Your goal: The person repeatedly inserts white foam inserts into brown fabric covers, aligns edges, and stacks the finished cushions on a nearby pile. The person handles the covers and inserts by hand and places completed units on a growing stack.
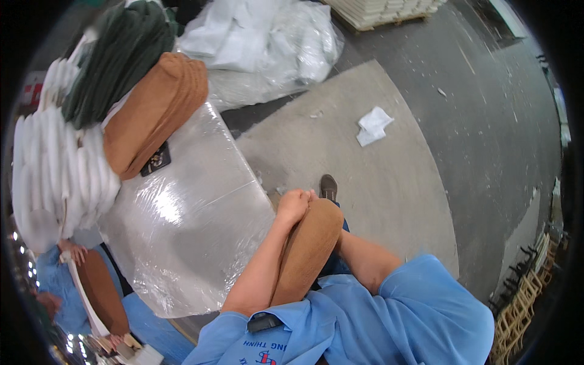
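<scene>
A long brown fabric-covered cushion (316, 234) with a rounded end stands against my body, between my forearms. My left hand (294, 205) is closed on its far end, at the left edge. Behind the cushion goes my right forearm (371, 261), and the cushion hides most of that hand. A few fingertips show beside my left hand, but I cannot tell which hand they belong to. To my left is a table (201, 243) wrapped in clear plastic film. On its far part lie stacked brown cushions (155, 112), with dark green cushions (121, 61) behind them.
White padded pieces (61, 170) are piled at the far left. A small black object (156, 159) lies by the brown stack. Another person (61, 286) holds a brown piece with a white edge. Plastic-wrapped white material (261, 42) sits beyond the table. A white scrap (373, 126) lies on the floor.
</scene>
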A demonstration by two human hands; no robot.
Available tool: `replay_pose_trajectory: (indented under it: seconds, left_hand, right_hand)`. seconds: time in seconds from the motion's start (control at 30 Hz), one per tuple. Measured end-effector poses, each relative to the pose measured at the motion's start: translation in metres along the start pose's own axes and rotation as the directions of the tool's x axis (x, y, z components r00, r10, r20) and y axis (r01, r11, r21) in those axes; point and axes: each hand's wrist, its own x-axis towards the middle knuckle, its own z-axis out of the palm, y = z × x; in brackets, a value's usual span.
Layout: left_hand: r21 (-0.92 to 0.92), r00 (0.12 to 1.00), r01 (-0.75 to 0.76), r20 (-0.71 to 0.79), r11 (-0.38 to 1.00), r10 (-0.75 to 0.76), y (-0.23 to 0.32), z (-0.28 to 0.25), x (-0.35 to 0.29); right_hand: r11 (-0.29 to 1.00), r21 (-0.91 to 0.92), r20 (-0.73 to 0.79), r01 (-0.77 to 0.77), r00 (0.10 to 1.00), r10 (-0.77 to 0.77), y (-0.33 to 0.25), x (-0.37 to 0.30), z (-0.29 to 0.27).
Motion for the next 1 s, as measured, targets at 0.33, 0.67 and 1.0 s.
replay_pose_trajectory:
  seconds: [0.33,0.67,1.0]
  left_hand:
    - [-0.269,0.982,0.121,0.174,0.955,-0.075,-0.071,-0.061,-0.152]
    - [-0.148,0.947,-0.062,-0.322,0.987,0.011,-0.092,-0.082,-0.212]
    - [0.005,0.947,0.000,-0.320,1.000,0.001,-0.151,-0.081,-0.267]
  right_hand:
    - [0.794,-0.607,-0.225,0.017,0.955,-0.193,0.030,-0.050,0.041]
    - [0.149,-0.983,0.087,0.105,0.988,-0.127,-0.042,-0.069,0.108]
    - [-0.883,-0.336,0.079,0.327,0.944,0.320,0.044,-0.090,0.259]
